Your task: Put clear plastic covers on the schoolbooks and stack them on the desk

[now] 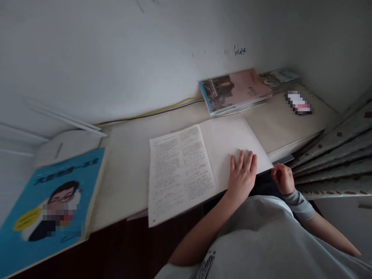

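An open booklet (180, 174) lies on the desk in front of me. Its left page carries two columns of small print, while the right side is blank white. My left hand (242, 174) rests flat on the blank side, fingers stretched out and slightly apart. Beside the booklet's lower right corner is my right hand (283, 179), its fingers curled closed. Whether that hand pinches the corner or anything else is hidden. The booklet's lower edge reaches over the front of the desk.
A stack of books (238, 93) stands against the wall, with more books (279, 77) behind it. A phone (299, 102) lies at the right. On the left is a large blue book (58, 205). Cables (145, 114) run along the wall; a patterned curtain (340, 155) hangs at right.
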A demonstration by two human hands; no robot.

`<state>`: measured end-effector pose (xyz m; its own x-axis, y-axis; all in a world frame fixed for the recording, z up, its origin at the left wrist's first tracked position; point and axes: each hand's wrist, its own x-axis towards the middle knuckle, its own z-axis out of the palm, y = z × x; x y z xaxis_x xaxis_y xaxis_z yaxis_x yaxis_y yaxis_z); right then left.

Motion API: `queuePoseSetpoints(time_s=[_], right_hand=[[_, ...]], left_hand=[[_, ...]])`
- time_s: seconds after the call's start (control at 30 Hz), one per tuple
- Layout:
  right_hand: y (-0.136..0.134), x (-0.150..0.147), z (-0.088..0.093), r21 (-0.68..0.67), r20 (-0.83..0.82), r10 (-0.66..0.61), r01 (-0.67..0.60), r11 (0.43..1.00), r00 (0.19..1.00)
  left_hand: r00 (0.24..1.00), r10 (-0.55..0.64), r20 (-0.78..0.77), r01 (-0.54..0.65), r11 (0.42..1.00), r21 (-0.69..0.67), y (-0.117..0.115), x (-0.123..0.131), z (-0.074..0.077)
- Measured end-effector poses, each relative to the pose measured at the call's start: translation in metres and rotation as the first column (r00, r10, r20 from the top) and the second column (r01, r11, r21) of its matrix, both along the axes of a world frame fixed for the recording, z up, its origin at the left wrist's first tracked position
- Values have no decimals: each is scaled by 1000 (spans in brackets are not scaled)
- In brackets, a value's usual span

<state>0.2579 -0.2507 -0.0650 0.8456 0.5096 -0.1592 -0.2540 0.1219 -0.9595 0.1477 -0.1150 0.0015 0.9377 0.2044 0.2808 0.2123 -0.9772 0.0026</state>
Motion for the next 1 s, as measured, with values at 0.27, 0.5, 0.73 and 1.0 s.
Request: queuePoseSetpoints(time_s=[0.27, 0.5, 0.73, 1.0], right_hand=[[1, 1, 1, -4, 1, -34, 34, 999, 999], [-2, 2, -5, -92, 89, -2, 11, 996, 996], [3, -2, -8, -112, 74, -25, 33, 993, 997], [-5, -20, 15, -137, 225, -75, 108, 985, 971]], left_hand=[[998, 8, -55, -7, 1000, 30, -6, 3, -7], [998, 25, -53, -24, 1000, 11, -8, 7, -6], [999, -2, -42, 2, 1000, 15, -7, 8, -5], [995, -91, -37, 91, 996, 17, -26, 0, -3]])
